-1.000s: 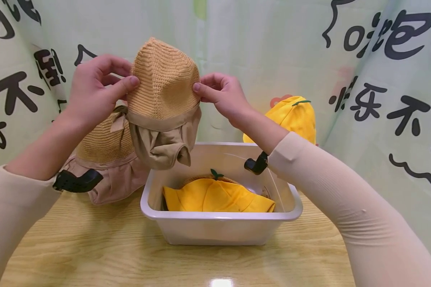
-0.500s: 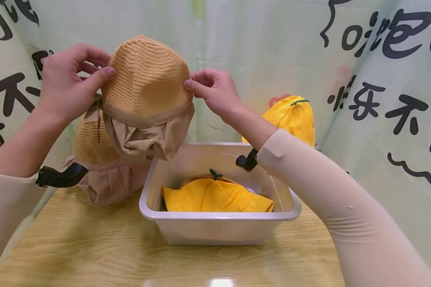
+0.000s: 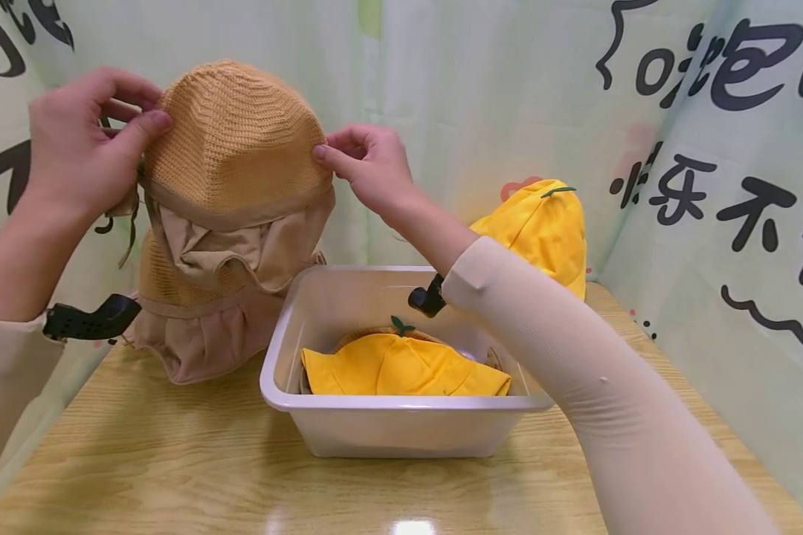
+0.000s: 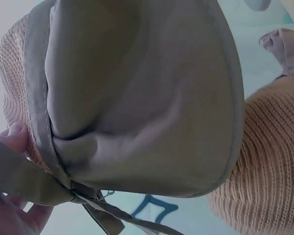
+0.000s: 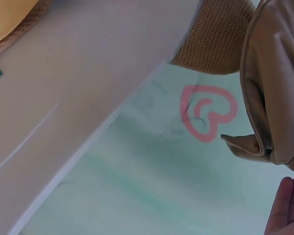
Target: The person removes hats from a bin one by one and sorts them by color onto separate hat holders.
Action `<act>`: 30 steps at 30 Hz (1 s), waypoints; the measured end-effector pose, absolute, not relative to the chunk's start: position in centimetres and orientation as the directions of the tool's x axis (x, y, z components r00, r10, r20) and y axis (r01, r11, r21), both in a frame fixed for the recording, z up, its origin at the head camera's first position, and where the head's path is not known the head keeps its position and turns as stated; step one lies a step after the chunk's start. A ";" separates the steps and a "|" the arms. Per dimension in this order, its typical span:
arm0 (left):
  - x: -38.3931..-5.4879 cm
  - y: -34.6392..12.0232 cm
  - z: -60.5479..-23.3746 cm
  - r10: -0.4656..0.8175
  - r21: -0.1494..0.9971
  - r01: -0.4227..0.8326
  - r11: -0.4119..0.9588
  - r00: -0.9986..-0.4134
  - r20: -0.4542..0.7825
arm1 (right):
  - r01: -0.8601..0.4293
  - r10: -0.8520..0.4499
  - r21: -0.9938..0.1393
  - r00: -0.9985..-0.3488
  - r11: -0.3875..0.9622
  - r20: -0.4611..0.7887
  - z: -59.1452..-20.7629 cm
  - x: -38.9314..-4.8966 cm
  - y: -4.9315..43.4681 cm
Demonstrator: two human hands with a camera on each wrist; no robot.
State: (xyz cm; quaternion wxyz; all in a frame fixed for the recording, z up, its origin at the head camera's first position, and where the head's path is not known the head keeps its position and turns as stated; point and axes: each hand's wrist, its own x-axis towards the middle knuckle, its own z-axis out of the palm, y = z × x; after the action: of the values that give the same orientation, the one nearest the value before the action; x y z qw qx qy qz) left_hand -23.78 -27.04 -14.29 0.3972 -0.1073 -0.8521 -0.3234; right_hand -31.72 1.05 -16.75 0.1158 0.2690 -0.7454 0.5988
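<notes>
Both hands hold up a knitted straw-coloured sun hat (image 3: pixel 241 141) with a beige cloth brim, at the left of the head view. My left hand (image 3: pixel 90 141) pinches its crown's left side, thumb in front. On the opposite side, my right hand (image 3: pixel 371 167) pinches the crown between thumb and fingers. In the left wrist view the cloth brim (image 4: pixel 152 107) hangs wide, with a tied ribbon (image 4: pixel 88 196) by the fingers. Behind and below the raised hat stands a second knitted hat with a pinkish brim (image 3: pixel 207 334), partly covered by it.
A white plastic basin (image 3: pixel 401 427) stands mid-table, holding a yellow hat (image 3: pixel 401 364) with a green sprout over another knitted one. Behind its right side is another yellow hat (image 3: pixel 542 227), partly hidden by the right arm. A printed curtain (image 3: pixel 495 96) surrounds the wooden table (image 3: pixel 194 461).
Both hands have carried the knitted hat left and slightly up, from over the basin's left edge to above the pink-brimmed hat. The basin and yellow hats have stayed put.
</notes>
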 end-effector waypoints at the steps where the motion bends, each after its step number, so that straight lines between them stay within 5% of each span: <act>1: -23.9 -27.3 -14.3 -0.075 0.460 0.435 0.774 -0.658 0.749 | -0.539 -0.258 -0.830 -0.830 0.146 0.494 -16.8 -31.7 0.8; 10: -25.1 -29.1 -14.3 -0.068 0.406 0.431 0.806 -0.614 0.787 | -0.545 -0.226 -0.820 -0.833 0.175 0.505 -16.9 -32.2 -1.5; 17: -25.3 -30.4 -14.7 -0.104 0.412 0.363 0.835 -0.632 0.768 | -0.566 -0.235 -0.805 -0.818 0.175 0.524 -17.2 -32.2 -3.2; 30: -24.8 -30.6 -14.8 -0.141 0.371 0.347 0.862 -0.537 0.831 | -0.584 -0.235 -0.793 -0.807 0.174 0.542 -17.0 -32.1 -4.4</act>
State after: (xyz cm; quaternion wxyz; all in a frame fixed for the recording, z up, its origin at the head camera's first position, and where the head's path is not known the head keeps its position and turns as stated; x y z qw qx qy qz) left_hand -24.81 -30.57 -14.77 0.4770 -0.0613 -0.8386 -0.2559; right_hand -32.06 -4.38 -16.99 0.1498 0.2725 -0.7515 0.5818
